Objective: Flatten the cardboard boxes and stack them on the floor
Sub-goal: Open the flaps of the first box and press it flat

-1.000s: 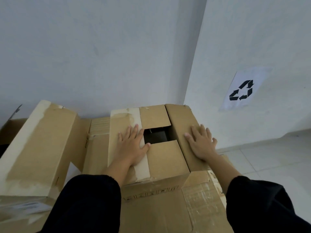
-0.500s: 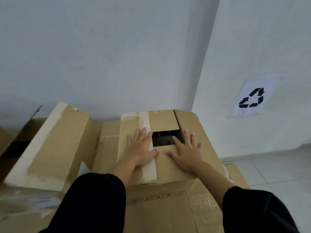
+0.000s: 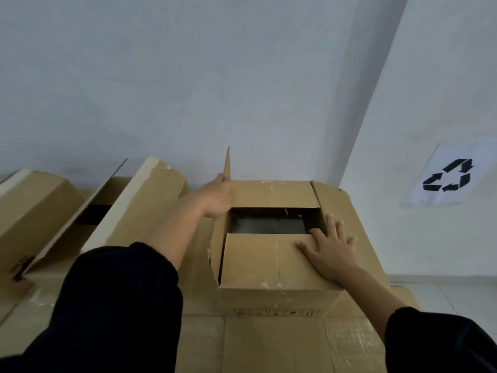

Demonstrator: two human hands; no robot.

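In the middle of the frame stands the cardboard box (image 3: 277, 265), upright on flattened cardboard (image 3: 269, 345) that covers the floor at the bottom. A second ago both palms lay flat on its closed top; now the left hand (image 3: 217, 196) has gone to the box's left side and has swung the left flap (image 3: 228, 165) up until it stands on edge, a thin sliver against the wall. The fingers are curled round that flap, clamped on it near its base. The right hand (image 3: 329, 249) has slid inward and rests with fingers spread apart, flat on the near flap (image 3: 269, 262) and the right flap (image 3: 341, 211), pinning them down. The dark opening (image 3: 269, 224) between the flaps looks wider than before.

My reading is that the top is being opened so the box can be collapsed; it remains fully upright, so flattening has barely begun. More unflattened boxes (image 3: 107, 211) lean at the left of the frame, and a recycling sign (image 3: 447, 175) hangs at the right.
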